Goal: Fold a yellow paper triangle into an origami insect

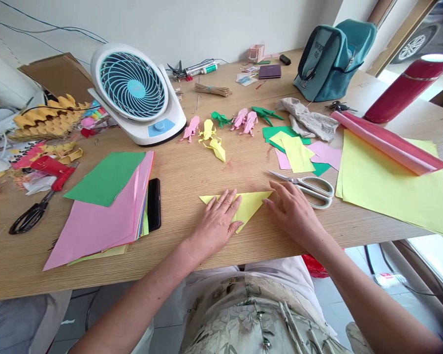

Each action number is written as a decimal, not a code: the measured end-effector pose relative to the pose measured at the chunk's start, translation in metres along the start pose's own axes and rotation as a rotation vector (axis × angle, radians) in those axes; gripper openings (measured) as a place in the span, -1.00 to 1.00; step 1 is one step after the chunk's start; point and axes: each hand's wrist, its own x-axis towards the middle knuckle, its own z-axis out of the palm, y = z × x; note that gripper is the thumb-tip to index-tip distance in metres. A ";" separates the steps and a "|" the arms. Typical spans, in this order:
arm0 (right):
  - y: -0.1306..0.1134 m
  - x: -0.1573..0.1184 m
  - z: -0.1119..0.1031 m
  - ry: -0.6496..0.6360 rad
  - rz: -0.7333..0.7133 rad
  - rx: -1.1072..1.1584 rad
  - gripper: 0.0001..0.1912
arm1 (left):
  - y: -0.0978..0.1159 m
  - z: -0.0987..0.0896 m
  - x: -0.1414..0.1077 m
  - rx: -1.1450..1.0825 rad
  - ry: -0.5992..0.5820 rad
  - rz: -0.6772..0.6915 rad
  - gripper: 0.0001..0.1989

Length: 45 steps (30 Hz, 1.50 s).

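Observation:
A yellow sheet of paper (251, 202), folded into a triangle, lies on the wooden table with its long edge away from me. My left hand (221, 214) rests flat across its left half, fingers stretched out. At the triangle's right corner is my right hand (291, 206), its fingers bent but apart, the thumb close to the paper's tip. Just beyond that hand lie scissors with pale handles (315, 191), their blades partly behind its fingers. Farther back stand several folded paper figures, among them a yellow one (216, 148) and a pink one (191, 128).
Left of me are a stack of coloured paper (96, 226), a black phone (154, 204) and black-handled scissors (29, 216). A fan (136, 91) stands behind. Cut paper pieces (297, 153), large yellow sheets (395, 196), a red flask (406, 91) and a teal bag (328, 64) are on the right.

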 end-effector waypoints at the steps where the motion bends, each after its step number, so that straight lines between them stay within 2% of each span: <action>1: 0.002 0.004 0.000 0.008 0.015 0.002 -0.50 | 0.001 0.000 0.000 0.002 0.006 -0.003 -0.44; 8: -0.004 0.023 0.001 -0.051 0.032 -0.106 -0.64 | 0.003 0.000 -0.004 -0.022 0.049 0.005 -0.43; 10: -0.007 0.025 -0.002 -0.086 0.063 -0.040 -0.69 | 0.004 -0.001 -0.006 -0.025 0.059 0.001 -0.43; 13: -0.010 0.027 -0.007 -0.111 0.151 0.178 -0.77 | 0.005 -0.002 -0.008 -0.028 0.064 -0.001 -0.44; 17: -0.013 0.027 -0.009 -0.040 0.214 0.425 -0.67 | 0.004 -0.004 -0.010 -0.022 0.108 0.029 -0.55; 21: -0.015 0.026 -0.007 -0.008 0.257 0.540 -0.58 | -0.003 -0.009 -0.007 -0.013 0.157 0.082 -0.65; 28: -0.010 0.020 -0.001 -0.025 0.310 0.673 -0.42 | -0.017 -0.021 0.005 -0.011 0.110 0.261 -0.69; 31: -0.008 0.015 -0.001 -0.038 0.336 0.709 -0.52 | -0.020 -0.019 0.007 0.047 0.108 0.323 -0.63; 36: -0.011 0.013 -0.004 -0.002 0.351 0.678 -0.68 | -0.021 -0.016 0.005 0.116 0.121 0.333 -0.60; 41: -0.015 0.013 -0.002 0.091 0.344 0.725 -0.65 | -0.020 -0.017 0.005 0.156 0.127 0.344 -0.61; 45: -0.018 0.014 -0.002 0.033 0.385 0.769 -0.62 | -0.020 -0.018 0.006 0.181 0.107 0.366 -0.62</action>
